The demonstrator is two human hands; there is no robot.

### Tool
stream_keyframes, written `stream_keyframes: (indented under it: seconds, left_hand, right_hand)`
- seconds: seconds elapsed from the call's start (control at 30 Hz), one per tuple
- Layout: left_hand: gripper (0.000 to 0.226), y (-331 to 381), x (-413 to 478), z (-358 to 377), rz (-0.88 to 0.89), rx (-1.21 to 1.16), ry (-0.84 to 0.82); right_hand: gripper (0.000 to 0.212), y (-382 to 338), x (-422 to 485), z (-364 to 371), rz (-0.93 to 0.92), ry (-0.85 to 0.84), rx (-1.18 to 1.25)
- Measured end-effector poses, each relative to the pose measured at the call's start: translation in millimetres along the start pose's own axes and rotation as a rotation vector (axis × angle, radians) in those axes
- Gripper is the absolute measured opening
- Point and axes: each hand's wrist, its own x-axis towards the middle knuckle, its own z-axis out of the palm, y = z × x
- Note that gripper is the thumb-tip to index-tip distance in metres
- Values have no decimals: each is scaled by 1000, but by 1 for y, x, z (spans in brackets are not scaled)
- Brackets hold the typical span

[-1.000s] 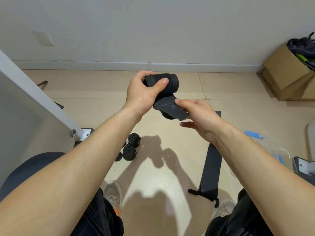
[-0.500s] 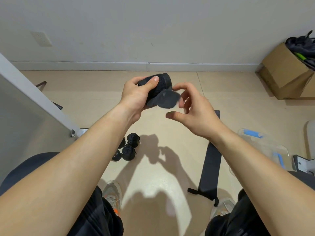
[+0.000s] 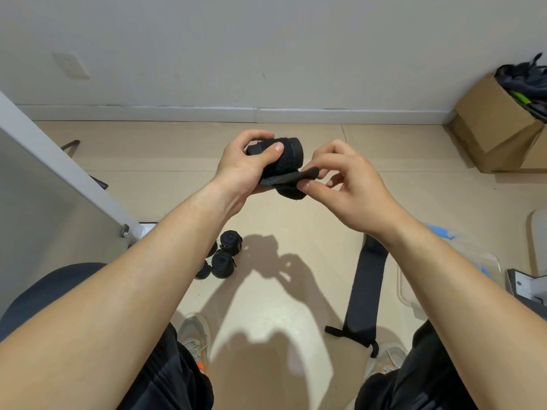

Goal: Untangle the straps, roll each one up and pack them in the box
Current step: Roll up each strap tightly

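Rolled straps (image 3: 226, 257) floor-left; right forearm (image 3: 444, 276) overlaps flat strap (image 3: 364, 291), seemingly clear tub (image 3: 488, 261).

Left hand (image 3: 243, 168) curls in a grip; right hand (image 3: 352, 187) pinches.

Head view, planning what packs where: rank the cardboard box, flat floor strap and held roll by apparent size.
1. cardboard box
2. flat floor strap
3. held roll; nearer the camera, partly covered, so unsure

Beige tiled floor (image 3: 296, 291) meets a pale wall (image 3: 266, 48) with white baseboard (image 3: 177, 113).
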Motion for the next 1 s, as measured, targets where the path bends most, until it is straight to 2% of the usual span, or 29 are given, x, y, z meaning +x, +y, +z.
stream_keyframes:
  seconds: [0.2,0.33,0.47,0.57,0.63,0.77,1.0]
  left_hand:
    - [21,-4,-7,9,4,32,-137]
    - [23,-10,-18,23,-47,51,-252]
    - [27,-7,-26,29,-86,4,-267]
    - [39,-1,-29,29,-136,-84,-248]
    - [40,0,-31,30,-90,-42,-279]
    - [5,-4,-34,31,105,61,-296]
    - [39,-7,-26,27,266,165,-235]
  right_hand:
    - [31,-1,5,-3,-39,139,29]
    - [10,8,10,-6,-6,253,-7]
    - [21,14,13,-7,27,347,-16]
    - [9,18,15,-7,58,381,-14]
    - [6,18,15,-7,74,394,-13]
    - [14,20,17,-7,115,413,3]
    - [16,21,15,-3,207,433,107]
